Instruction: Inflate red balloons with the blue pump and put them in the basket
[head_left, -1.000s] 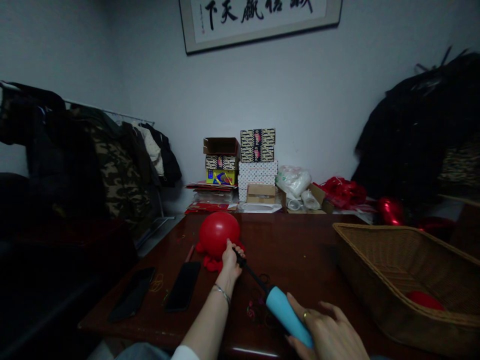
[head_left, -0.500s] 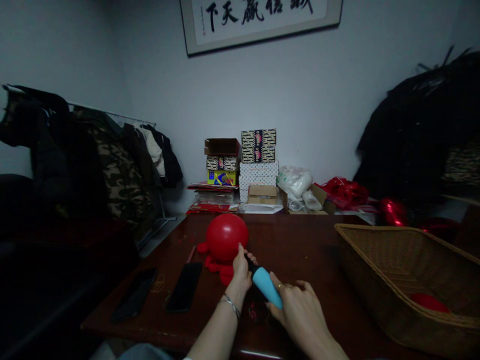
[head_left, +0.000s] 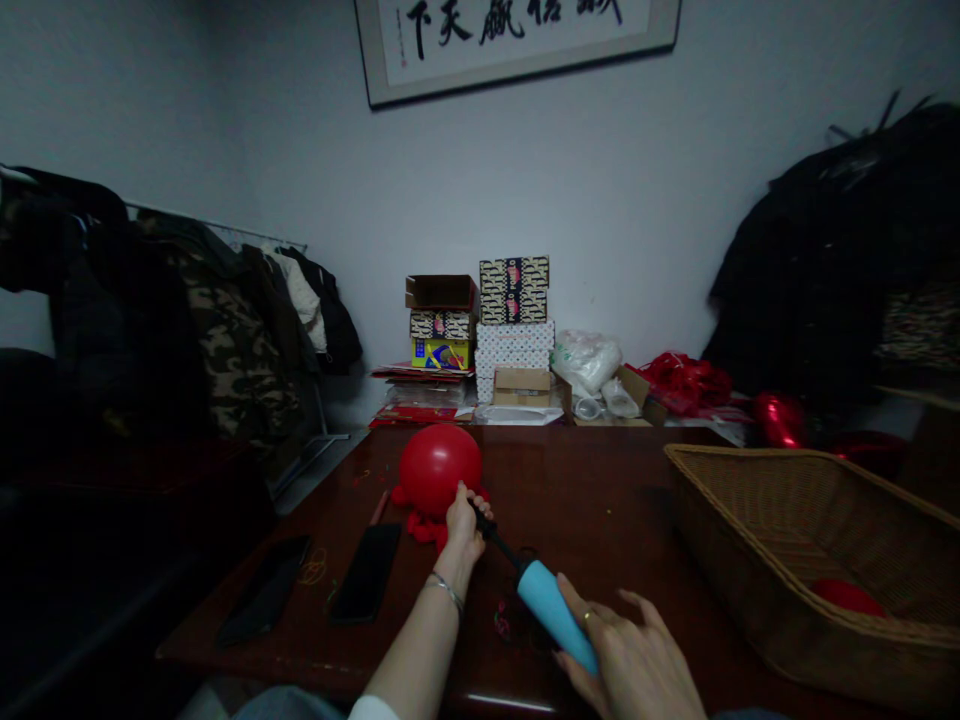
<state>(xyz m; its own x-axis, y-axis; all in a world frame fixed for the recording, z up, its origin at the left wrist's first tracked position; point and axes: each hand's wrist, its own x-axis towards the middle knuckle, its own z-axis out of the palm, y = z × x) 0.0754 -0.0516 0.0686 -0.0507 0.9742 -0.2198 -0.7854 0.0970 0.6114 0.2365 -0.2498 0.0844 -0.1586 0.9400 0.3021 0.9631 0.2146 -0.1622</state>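
A red balloon [head_left: 439, 468], round and inflated, rests over the table with smaller red balloons [head_left: 426, 530] bunched beneath and around it. My left hand [head_left: 466, 520] is closed at the balloon's near side, around the black nozzle end of a hand balloon pump; the balloon's neck is hidden by the fingers. The pump's light-blue barrel [head_left: 553, 608] slants down toward me, with a length of black rod showing between it and my left hand. My right hand [head_left: 634, 645] grips the barrel's near end, some fingers partly lifted.
Two dark phones [head_left: 366, 572] lie on the brown table [head_left: 570, 480] at the left, beside loose rubber bands [head_left: 313, 567]. A wicker basket [head_left: 739, 545] holding a red balloon [head_left: 847, 597] stands at the right. Boxes [head_left: 514, 290] and plastic bags [head_left: 589, 360] are stacked behind the table.
My right hand has drawn the blue barrel back toward me and to the right, exposing the black rod. My left hand and the balloon have shifted slightly left.
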